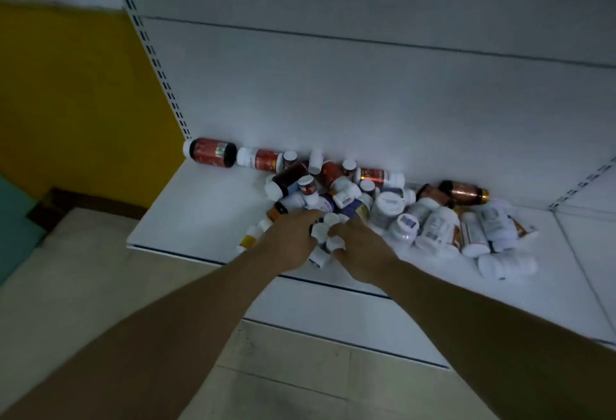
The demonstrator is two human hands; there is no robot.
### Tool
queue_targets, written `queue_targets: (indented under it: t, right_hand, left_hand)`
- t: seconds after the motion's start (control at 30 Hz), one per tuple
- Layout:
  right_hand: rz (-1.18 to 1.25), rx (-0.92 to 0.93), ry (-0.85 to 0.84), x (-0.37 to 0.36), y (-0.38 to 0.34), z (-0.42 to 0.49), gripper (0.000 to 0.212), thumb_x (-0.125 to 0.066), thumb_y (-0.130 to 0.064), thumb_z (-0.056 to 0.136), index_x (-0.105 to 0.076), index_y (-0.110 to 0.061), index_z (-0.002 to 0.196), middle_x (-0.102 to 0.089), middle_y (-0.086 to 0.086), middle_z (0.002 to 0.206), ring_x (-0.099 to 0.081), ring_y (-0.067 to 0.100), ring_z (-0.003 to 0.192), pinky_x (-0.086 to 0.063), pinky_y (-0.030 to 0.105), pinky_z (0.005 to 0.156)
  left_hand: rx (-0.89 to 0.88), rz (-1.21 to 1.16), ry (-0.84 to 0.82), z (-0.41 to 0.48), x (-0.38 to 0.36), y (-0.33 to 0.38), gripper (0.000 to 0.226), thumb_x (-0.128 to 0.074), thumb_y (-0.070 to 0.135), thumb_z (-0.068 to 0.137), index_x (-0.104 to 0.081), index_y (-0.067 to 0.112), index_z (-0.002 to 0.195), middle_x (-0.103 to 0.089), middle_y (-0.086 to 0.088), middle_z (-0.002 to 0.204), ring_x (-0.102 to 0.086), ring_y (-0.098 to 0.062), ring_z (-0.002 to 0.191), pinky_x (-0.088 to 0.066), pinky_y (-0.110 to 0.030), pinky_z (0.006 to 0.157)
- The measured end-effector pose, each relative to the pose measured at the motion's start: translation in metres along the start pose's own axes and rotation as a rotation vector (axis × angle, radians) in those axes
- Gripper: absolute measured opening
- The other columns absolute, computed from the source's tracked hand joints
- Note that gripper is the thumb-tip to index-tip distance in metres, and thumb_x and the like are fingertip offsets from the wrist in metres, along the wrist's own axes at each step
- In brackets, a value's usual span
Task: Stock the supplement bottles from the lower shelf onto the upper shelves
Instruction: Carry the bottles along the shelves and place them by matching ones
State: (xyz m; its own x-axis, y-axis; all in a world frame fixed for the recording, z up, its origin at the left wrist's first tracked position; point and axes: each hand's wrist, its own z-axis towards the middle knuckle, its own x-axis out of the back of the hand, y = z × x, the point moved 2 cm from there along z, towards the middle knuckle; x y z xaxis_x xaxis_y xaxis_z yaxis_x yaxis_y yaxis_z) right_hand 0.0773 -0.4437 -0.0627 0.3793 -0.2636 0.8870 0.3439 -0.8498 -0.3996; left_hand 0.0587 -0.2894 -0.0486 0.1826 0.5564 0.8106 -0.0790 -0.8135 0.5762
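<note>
At the lower shelf (pixel 200 216) front edge, left hand (pixel 290 241) and right hand (pixel 365 253) each grip white-capped bottles (pixel 321 231), likely batching one load.

Dim, soft blur, wide-angle bending at edges.

left forearm (pixel 200 303): bare, stretched forward and down | left hand (pixel 289 240): back up, fingers curled under, grip hidden | right forearm (pixel 466 313): bare, angled inward | right hand (pixel 363 253): back up, fingers curled round white-capped bottles (pixel 333 242) | hands just beside each other
</note>
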Motion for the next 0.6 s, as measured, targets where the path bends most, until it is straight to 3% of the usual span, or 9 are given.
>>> queue_targets:
  t: [0.17, 0.3, 0.47, 0.6]
  right_hand:
    - [0.032, -0.003, 0.115, -0.019, 0.013, 0.006, 0.031, -0.054, -0.02, 0.093, -0.053, -0.015, 0.123, -0.045, 0.009, 0.128, -0.053, 0.03, 0.106, -0.035, 0.025, 0.082]
    - [0.068, 0.004, 0.198, -0.024, 0.015, 0.005, 0.029, -0.053, -0.024, 0.094, -0.055, -0.013, 0.121, -0.055, 0.01, 0.122, -0.055, 0.03, 0.104, -0.04, 0.03, 0.081]
    - [0.179, -0.074, 0.303, -0.017, 0.023, 0.002, 0.023, -0.054, -0.022, 0.093, -0.057, -0.012, 0.113, -0.061, 0.009, 0.11, -0.058, 0.027, 0.096, -0.035, 0.025, 0.071]
    - [0.403, -0.109, 0.463, 0.002, 0.021, -0.008, 0.018, -0.057, -0.015, 0.091, -0.056, -0.013, 0.108, -0.058, 0.007, 0.103, -0.056, 0.021, 0.091, -0.043, 0.024, 0.075]
  left_hand:
    - [-0.074, 0.074, 0.039, 0.029, -0.021, -0.021, 0.039, -0.059, 0.019, 0.088, -0.055, 0.011, 0.127, -0.06, -0.012, 0.121, -0.053, -0.027, 0.113, -0.04, -0.037, 0.099]
    - [-0.125, 0.131, 0.133, 0.038, -0.029, -0.025, 0.038, -0.062, 0.02, 0.087, -0.06, 0.006, 0.122, -0.061, -0.015, 0.117, -0.052, -0.028, 0.112, -0.033, -0.03, 0.097]
    - [-0.138, 0.19, 0.082, 0.047, -0.029, -0.022, 0.032, -0.059, 0.02, 0.088, -0.061, 0.006, 0.116, -0.062, -0.016, 0.109, -0.055, -0.029, 0.105, -0.036, -0.031, 0.088]
    - [-0.03, 0.03, 0.159, 0.042, -0.014, -0.014, 0.027, -0.051, 0.013, 0.092, -0.061, 0.004, 0.115, -0.062, -0.016, 0.11, -0.056, -0.029, 0.103, -0.039, -0.03, 0.088]
